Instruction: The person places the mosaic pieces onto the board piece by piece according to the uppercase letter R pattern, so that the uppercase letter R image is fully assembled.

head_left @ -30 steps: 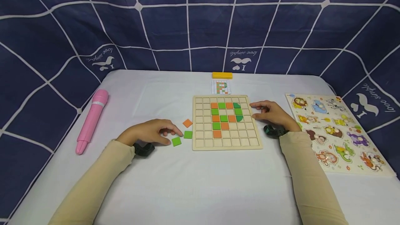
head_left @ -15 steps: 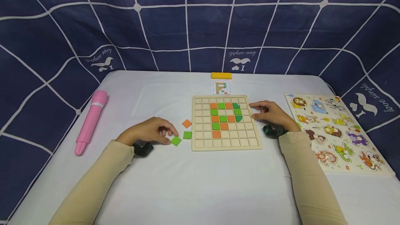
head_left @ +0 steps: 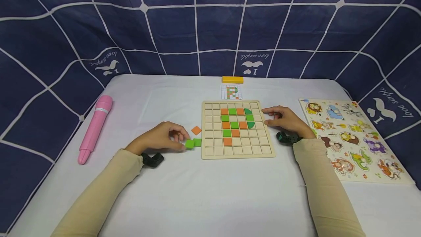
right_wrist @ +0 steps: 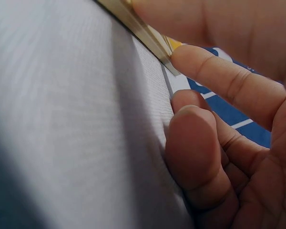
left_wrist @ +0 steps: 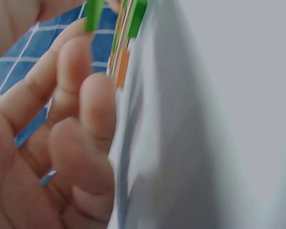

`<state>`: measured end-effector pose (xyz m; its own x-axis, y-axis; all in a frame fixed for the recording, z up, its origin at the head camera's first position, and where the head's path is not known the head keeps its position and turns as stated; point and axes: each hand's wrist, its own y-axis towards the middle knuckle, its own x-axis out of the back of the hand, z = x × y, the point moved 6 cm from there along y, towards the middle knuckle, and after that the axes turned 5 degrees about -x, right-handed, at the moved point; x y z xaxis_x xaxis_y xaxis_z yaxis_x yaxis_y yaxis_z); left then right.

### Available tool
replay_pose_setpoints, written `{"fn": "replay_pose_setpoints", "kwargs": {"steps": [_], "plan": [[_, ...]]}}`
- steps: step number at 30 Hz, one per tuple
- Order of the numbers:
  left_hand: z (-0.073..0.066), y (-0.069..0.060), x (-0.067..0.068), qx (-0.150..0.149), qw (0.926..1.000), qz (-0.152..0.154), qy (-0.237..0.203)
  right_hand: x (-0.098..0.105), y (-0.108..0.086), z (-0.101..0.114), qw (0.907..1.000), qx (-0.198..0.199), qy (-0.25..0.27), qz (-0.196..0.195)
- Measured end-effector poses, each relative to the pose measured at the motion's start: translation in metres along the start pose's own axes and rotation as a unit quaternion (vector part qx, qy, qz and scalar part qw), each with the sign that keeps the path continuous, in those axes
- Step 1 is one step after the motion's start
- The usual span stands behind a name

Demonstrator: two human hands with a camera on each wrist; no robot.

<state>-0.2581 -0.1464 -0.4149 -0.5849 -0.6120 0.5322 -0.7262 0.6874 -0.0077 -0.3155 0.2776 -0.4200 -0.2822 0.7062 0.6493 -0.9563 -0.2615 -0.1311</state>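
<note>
Between thumb and index finger, my left hand [head_left: 164,136] pinches a green square tile [head_left: 189,144], seen edge-on in the left wrist view as a green tile [left_wrist: 94,14]. Its other fingers curl loosely. A second green tile [head_left: 197,142] lies just beyond it, beside the left edge of a wooden grid board [head_left: 243,151]. Slightly farther back lies an orange tile [head_left: 196,130], turned like a diamond. Orange and green pieces in the grid form a P-like shape. My right hand [head_left: 283,117] rests at the board's right edge, thumb and index finger touching it [right_wrist: 148,38].
Behind the board lie a small pattern card [head_left: 231,92] and a yellow block [head_left: 232,79]. A pink microphone-shaped toy [head_left: 95,129] is at the left. An animal puzzle board [head_left: 353,138] lies right of my right arm. A dark blue checked cloth [head_left: 217,28] hangs behind the table.
My left hand has taken hold of the nearer green tile and moved it slightly right and up, close to the second green tile. My right hand stays at the board's edge.
</note>
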Motion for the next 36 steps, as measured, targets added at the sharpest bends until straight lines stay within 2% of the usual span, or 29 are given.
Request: {"fn": "replay_pose_setpoints", "kwargs": {"steps": [12,16,22,28,36], "plan": [[-0.028,0.016,-0.018,-0.043,0.9953,-0.086,0.013,0.0,0.002,-0.001,0.9999,-0.015,-0.002,0.001],[-0.033,0.024,-0.027,-0.037,0.9942,-0.099,0.017,-0.001,0.003,-0.002,0.9998,-0.021,-0.003,0.003],[-0.041,0.037,-0.043,0.001,0.9942,-0.104,0.025,-0.001,0.001,-0.002,0.9999,-0.015,0.003,0.004],[-0.05,0.048,-0.06,0.024,0.9932,-0.108,0.037,-0.001,0.002,-0.002,0.9999,-0.016,0.0,0.003],[-0.058,0.056,-0.078,0.03,0.9911,-0.095,0.089,-0.001,0.002,-0.003,0.9999,-0.012,0.002,-0.001]]}}
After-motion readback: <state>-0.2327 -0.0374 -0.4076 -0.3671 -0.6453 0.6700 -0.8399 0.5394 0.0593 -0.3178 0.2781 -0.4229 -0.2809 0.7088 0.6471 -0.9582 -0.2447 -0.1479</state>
